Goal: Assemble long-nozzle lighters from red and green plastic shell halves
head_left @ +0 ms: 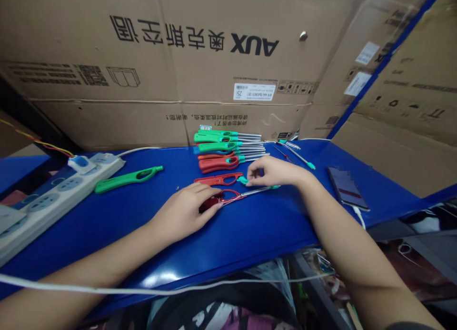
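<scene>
1. White cable (143, 291) is closest to the camera, sagging across the bottom of the frame in front of the blue tabletop (250, 235).

2. Main thing here is a red stick lighter (239, 195), just below frame centre. Its slim metal tube points right and ends in a green tip (274, 187).

3. Left hand (185, 211) has the handle end of that lighter between thumb and fingers, low over the tabletop. Looks like a steadying grip to me.

4. Right hand (271, 170) is right of centre, fingertips bent together at a small green part (243, 180) at the end of a second red handle (214, 180). Can't tell if it's actually pinching the part or only touching it.

5. My guess at the step: fitting parts onto the lighter handles, one at a time. Next move would call for a light, exact fingertip pinch on that green part while the left hand keeps its lighter steady.

6. Nearby: a stack of green and red lighters (217, 148) just above centre, plus a tubeless green handle (123, 180) left of centre, well apart from both hands.
</scene>
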The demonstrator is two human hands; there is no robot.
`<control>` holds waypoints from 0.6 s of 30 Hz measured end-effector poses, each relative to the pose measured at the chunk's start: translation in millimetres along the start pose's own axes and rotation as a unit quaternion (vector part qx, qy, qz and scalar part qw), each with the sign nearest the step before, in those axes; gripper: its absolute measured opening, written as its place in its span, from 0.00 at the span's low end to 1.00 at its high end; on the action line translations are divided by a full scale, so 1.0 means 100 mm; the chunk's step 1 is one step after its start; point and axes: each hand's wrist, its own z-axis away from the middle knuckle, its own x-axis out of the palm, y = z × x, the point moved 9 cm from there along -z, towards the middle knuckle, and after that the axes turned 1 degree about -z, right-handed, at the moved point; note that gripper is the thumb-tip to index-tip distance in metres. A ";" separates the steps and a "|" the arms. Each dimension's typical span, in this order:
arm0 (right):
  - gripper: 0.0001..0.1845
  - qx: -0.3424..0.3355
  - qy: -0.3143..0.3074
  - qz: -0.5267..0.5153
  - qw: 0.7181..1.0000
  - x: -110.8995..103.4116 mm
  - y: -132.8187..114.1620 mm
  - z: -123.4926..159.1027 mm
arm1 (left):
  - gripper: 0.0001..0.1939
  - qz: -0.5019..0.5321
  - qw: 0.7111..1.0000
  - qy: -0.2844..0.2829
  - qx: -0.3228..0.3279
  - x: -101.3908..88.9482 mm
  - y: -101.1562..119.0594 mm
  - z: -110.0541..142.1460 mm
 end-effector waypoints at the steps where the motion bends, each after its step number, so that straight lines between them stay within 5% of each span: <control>1: 0.10 -0.029 -0.008 -0.009 1.000 0.07 -0.11 -0.02 | 0.15 0.000 1.000 0.001 -0.001 0.00 -0.01 0.00; 8: 0.06 -0.151 0.003 -0.027 0.988 0.28 -0.51 -0.09 | 0.12 0.037 0.999 0.004 0.000 0.06 -0.09 -0.02; 18: 0.05 -0.152 0.007 -0.060 0.987 0.35 -0.46 -0.13 | 0.13 0.082 0.996 0.003 -0.037 0.06 -0.17 -0.02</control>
